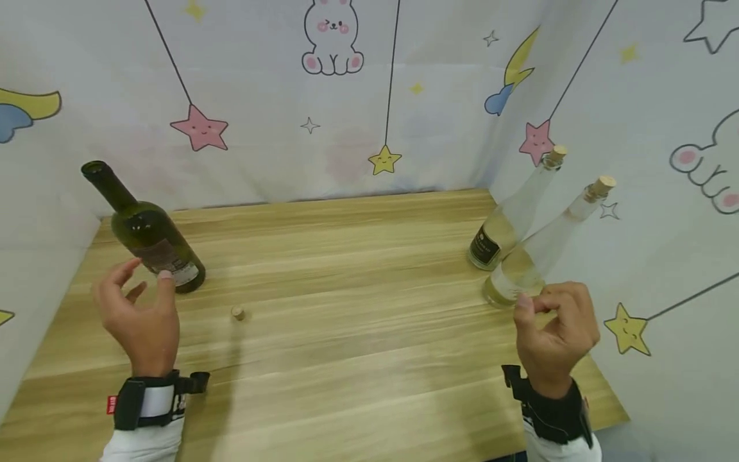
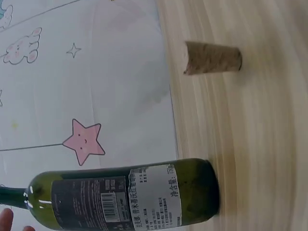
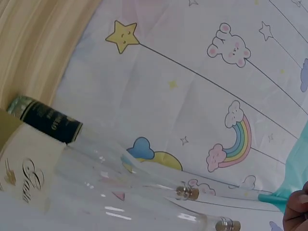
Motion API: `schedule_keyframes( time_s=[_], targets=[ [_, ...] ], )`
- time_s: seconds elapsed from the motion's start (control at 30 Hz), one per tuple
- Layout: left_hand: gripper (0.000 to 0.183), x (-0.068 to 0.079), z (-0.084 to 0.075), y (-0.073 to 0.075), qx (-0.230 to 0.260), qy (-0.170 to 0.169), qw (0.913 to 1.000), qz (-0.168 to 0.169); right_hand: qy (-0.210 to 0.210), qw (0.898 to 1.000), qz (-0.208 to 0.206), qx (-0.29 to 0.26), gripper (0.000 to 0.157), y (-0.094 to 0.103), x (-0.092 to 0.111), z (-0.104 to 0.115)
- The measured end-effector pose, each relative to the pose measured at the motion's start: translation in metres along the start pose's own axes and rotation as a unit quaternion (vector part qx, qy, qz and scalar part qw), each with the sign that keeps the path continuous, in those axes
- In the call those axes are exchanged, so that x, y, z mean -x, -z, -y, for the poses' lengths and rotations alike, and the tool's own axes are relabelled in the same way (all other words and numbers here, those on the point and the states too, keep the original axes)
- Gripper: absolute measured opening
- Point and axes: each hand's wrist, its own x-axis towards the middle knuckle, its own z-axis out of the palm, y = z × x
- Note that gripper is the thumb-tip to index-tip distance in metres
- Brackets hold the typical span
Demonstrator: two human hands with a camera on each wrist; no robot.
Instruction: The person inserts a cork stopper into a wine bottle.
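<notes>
On the left of the table, a dark green wine bottle (image 1: pixel 158 240) stands upright without a stopper, a back label toward me. My left hand (image 1: pixel 141 317) is in front of its lower part, thumb and fingers apart and loosely bent, holding nothing. A small cork (image 2: pixel 213 57) stands on end to the right of that bottle. On the right are two clear glass bottles, each stoppered with a cork: one with a black label (image 1: pixel 484 249), one with a cream label (image 3: pixel 30 168). Close to the nearer one, my right hand (image 1: pixel 557 333) has loosely curled fingers around no object.
The light wooden table (image 1: pixel 346 333) ends at a white cloth wall (image 1: pixel 260 77) printed with stars and rabbits, which also runs along both sides. Each wrist wears a black strap (image 1: pixel 557 410). A turquoise cloth (image 3: pixel 296 163) shows at the edge of the right wrist view.
</notes>
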Motion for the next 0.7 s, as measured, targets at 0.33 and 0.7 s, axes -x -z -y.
schedule_keyframes(
  time_s=[0.33,0.7],
  targets=[
    [0.084,-0.042,0.007,-0.018,-0.002,0.097,0.9944,0.042,-0.012,0.995,0.102,-0.004,0.051,0.002,0.017,-0.005],
    [0.092,-0.072,0.046,-0.041,0.003,0.139,0.9884,0.060,-0.014,0.989,0.149,-0.002,0.037,0.009,0.019,-0.009]
  ],
)
